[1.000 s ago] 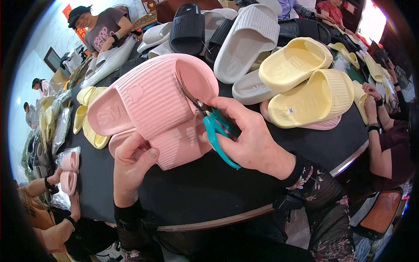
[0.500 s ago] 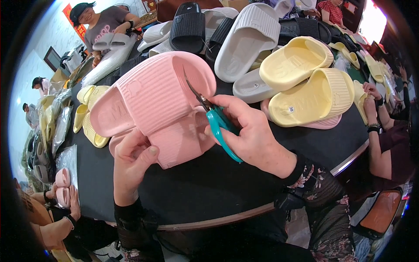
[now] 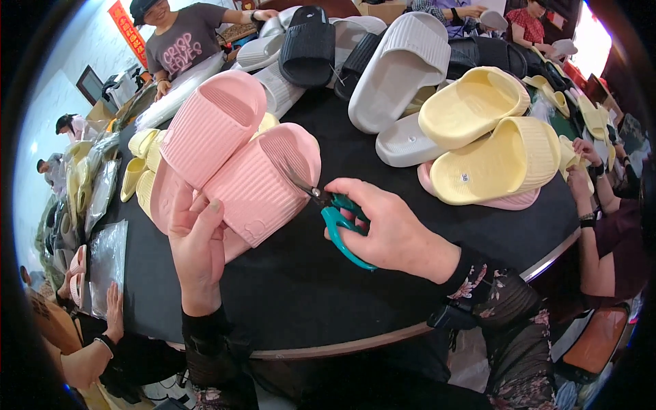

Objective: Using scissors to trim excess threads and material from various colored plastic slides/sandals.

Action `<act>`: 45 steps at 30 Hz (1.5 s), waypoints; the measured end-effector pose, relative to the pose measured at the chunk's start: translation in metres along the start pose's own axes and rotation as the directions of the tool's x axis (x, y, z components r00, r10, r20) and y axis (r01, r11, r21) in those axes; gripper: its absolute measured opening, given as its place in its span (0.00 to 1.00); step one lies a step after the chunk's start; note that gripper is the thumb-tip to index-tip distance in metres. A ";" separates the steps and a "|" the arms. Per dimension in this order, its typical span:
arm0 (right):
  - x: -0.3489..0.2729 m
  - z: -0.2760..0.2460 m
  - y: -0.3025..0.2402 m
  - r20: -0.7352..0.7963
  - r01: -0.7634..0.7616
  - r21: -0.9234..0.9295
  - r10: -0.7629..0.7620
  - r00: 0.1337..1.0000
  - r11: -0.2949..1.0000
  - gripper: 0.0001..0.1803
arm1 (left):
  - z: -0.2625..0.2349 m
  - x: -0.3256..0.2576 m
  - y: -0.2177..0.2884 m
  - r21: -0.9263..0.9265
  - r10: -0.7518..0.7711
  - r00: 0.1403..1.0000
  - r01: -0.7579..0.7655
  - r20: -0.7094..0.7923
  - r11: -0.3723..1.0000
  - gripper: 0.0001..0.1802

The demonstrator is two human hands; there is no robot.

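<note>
Over the near left of the table, my left hand [image 3: 198, 253] grips a pair of pink slide slippers, thumb on top and the other fingers partly hidden. One pink slipper [image 3: 213, 130] is tilted up at the left; the other pink slipper [image 3: 263, 188] overlaps it at the right. My right hand [image 3: 410, 236] is closed around a pair of scissors [image 3: 339, 236] with teal handles and slim dark curved blades. The blades lie over the right slipper's edge, beside its foot opening; whether they touch it I cannot make out.
Beyond my hands, grey, black and yellow slippers are heaped, with yellow slippers [image 3: 492, 160] at the right. More yellow slippers [image 3: 140, 171] lie at the left. A clear plastic bag [image 3: 108, 266] rests by a co-worker's hand [image 3: 115, 314]. Other people stand around the dark table [image 3: 307, 307].
The pink slippers have turned in my left hand and spread apart, so both straps show. The scissors stay close to them. At the far side, a person's arm has reached toward the heap.
</note>
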State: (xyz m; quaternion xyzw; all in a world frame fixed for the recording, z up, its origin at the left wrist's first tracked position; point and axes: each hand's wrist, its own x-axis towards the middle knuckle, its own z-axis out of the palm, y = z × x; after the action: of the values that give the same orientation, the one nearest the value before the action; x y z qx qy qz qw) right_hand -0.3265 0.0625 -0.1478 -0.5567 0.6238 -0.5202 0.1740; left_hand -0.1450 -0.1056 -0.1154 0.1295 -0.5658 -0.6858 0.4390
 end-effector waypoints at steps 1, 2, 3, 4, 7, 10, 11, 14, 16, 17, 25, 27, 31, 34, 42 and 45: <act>-0.001 0.000 0.000 0.008 0.000 -0.005 0.000 1.000 1.000 0.24 | 0.000 0.000 -0.001 0.003 0.002 1.000 -0.002 0.006 1.000 0.31; -0.001 0.001 0.000 0.008 0.003 -0.010 -0.003 1.000 1.000 0.24 | 0.001 0.001 -0.001 0.006 0.004 1.000 -0.004 0.012 1.000 0.31; -0.002 0.001 0.000 0.012 0.007 -0.016 -0.006 1.000 1.000 0.23 | 0.001 0.001 -0.001 0.000 0.008 1.000 -0.008 0.014 1.000 0.31; -0.002 0.002 0.000 0.015 0.014 -0.021 -0.014 1.000 1.000 0.23 | 0.002 0.000 0.000 0.000 -0.016 1.000 0.016 0.017 1.000 0.32; -0.001 0.001 -0.001 0.025 0.022 0.034 -0.023 0.999 0.999 0.22 | 0.002 -0.002 0.000 0.013 -0.048 0.999 0.047 0.022 0.999 0.33; -0.001 0.003 0.000 0.006 0.009 0.059 -0.010 1.000 0.998 0.22 | 0.001 -0.001 -0.002 0.038 -0.070 0.997 0.069 0.024 0.997 0.33; 0.000 0.003 -0.001 -0.026 0.007 0.107 -0.004 1.000 0.994 0.22 | 0.001 -0.001 -0.002 0.053 -0.080 0.997 0.079 0.023 0.996 0.33; 0.001 0.000 -0.004 -0.094 0.007 0.119 0.004 0.996 0.993 0.23 | 0.001 -0.001 -0.001 0.067 -0.064 0.998 0.062 0.028 0.996 0.33; 0.002 -0.001 -0.004 -0.132 0.007 0.082 0.004 0.991 0.997 0.23 | 0.004 -0.002 0.001 0.059 -0.053 0.998 0.052 0.018 0.997 0.33; 0.003 0.000 -0.002 -0.151 -0.021 0.159 0.045 0.988 0.987 0.22 | 0.006 -0.002 0.002 0.057 -0.047 0.999 0.046 0.002 0.997 0.33; 0.009 -0.004 0.013 -0.127 -0.222 0.484 0.319 0.939 0.847 0.25 | 0.005 0.001 0.005 0.050 -0.011 0.998 0.009 0.057 0.999 0.35; 0.010 -0.004 0.016 -0.073 -0.300 0.538 0.398 0.914 0.787 0.26 | 0.005 0.003 0.006 0.037 0.011 0.998 -0.014 0.062 0.999 0.37; 0.011 -0.008 0.014 0.014 -0.369 0.583 0.445 0.895 0.724 0.28 | 0.023 0.006 0.022 0.067 0.023 0.997 -0.028 0.067 0.997 0.36; 0.009 -0.009 0.021 0.034 -0.349 0.623 0.421 0.906 0.700 0.29 | 0.052 0.015 0.029 0.039 0.092 0.980 -0.100 0.179 0.994 0.33; 0.009 -0.013 0.040 0.056 -0.391 0.622 0.459 0.887 0.679 0.27 | 0.175 0.066 0.032 0.115 0.071 0.927 -0.121 0.369 0.986 0.31; 0.015 -0.004 0.022 0.088 -0.403 0.604 0.445 0.891 0.687 0.27 | 0.216 0.100 0.030 0.085 0.194 0.887 -0.251 0.419 0.964 0.23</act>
State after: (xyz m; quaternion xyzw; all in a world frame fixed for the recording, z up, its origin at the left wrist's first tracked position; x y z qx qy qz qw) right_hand -0.3458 0.0471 -0.1595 -0.2943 0.5398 -0.6558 0.4382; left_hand -0.3353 -0.0360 0.0134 -0.0522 -0.7015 -0.6021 0.3777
